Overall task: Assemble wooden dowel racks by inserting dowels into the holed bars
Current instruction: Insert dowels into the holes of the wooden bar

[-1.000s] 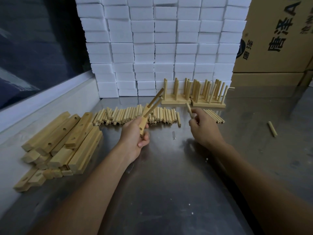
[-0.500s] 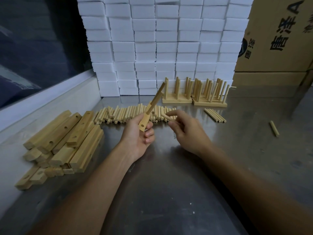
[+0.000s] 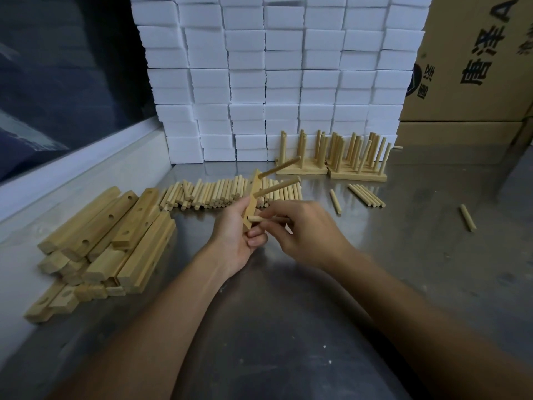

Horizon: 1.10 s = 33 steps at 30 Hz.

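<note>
L hand [image 3: 235, 235] is gripping a holed bar [image 3: 251, 202] upright just above the table [image 3: 288, 327], fingers curled round its lower end. Two dowels are already sticking out of the bar's upper holes, pointing away to the right: top one [image 3: 279, 167], second one [image 3: 277, 186]. R hand [image 3: 305, 230] is pinching a third dowel [image 3: 257, 218] between thumb and fingertips, its rounded tip sitting right at the bar's lower part, where the next hole probably is; the hole itself is hidden by the fingers.

To do it well, IMO: keep the bar steady w/ L hand, line the dowel up parallel to the other two, push straight w/ a slight twist so it's not jamming crooked. Move L fingers clear of the hole's back side.

Supplies: loose dowels in a row [image 3: 219, 193] behind the hands, spare bars piled [image 3: 109, 235] at left, finished racks [image 3: 331, 166] standing at the back by the white foam blocks [image 3: 274, 76].

Writing: cardboard box [image 3: 473, 59] at top right is showing large black Chinese characters, seen sideways, approx. "唐泽", plus a letter "A" and a round dark logo. Rest is cut off.
</note>
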Each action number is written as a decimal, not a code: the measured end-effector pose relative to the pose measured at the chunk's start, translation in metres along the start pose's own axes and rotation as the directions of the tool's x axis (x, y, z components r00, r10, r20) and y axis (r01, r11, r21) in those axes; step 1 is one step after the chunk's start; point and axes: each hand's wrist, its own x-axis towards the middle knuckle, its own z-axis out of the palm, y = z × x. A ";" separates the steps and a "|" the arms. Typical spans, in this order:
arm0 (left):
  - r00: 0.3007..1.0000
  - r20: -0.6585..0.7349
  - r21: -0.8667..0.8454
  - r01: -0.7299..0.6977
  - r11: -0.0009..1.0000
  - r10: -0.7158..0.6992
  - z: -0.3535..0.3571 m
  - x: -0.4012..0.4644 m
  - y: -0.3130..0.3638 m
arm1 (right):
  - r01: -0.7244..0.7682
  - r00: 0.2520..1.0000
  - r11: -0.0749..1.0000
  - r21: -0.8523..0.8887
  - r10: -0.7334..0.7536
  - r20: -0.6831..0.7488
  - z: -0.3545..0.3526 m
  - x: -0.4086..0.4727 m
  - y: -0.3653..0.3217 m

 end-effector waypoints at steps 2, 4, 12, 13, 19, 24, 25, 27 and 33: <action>0.999 -0.029 0.030 -0.021 0.999 0.022 0.001 0.001 -0.002 | 0.038 0.999 0.994 -0.101 -0.039 -0.006 -0.002 0.001 -0.003; 0.996 -0.068 0.053 -0.052 0.997 0.056 0.003 0.002 -0.004 | 0.081 0.996 0.974 -0.212 -0.085 -0.008 -0.002 0.001 -0.005; 0.989 -0.110 0.093 -0.092 0.991 0.102 0.003 0.005 -0.008 | 0.157 0.986 0.907 -0.390 -0.166 0.012 0.004 0.000 -0.010; 0.990 -0.103 0.096 -0.087 0.992 0.097 0.003 0.005 -0.008 | 0.156 0.986 0.901 -0.405 -0.166 0.010 0.004 -0.002 -0.010; 0.994 -0.073 0.187 -0.066 0.980 0.081 0.003 0.004 -0.006 | 0.125 0.991 0.887 -0.444 -0.128 0.022 0.006 -0.001 -0.015; 0.989 -0.122 0.246 -0.057 0.968 0.089 0.006 0.005 -0.007 | 0.130 0.991 0.882 -0.452 -0.098 0.094 0.005 -0.001 -0.016; 0.987 -0.133 0.242 -0.053 0.969 0.087 0.005 0.005 -0.006 | 0.144 0.988 0.881 -0.450 -0.106 0.109 0.005 0.000 -0.016; 0.986 -0.143 0.233 -0.053 0.971 0.088 0.005 0.005 -0.005 | 0.164 0.983 0.882 -0.442 -0.110 0.146 0.005 0.002 -0.016; 0.988 -0.119 0.296 -0.061 0.953 0.100 0.006 0.006 -0.006 | 0.094 0.993 0.926 -0.367 -0.063 0.097 0.005 0.001 -0.016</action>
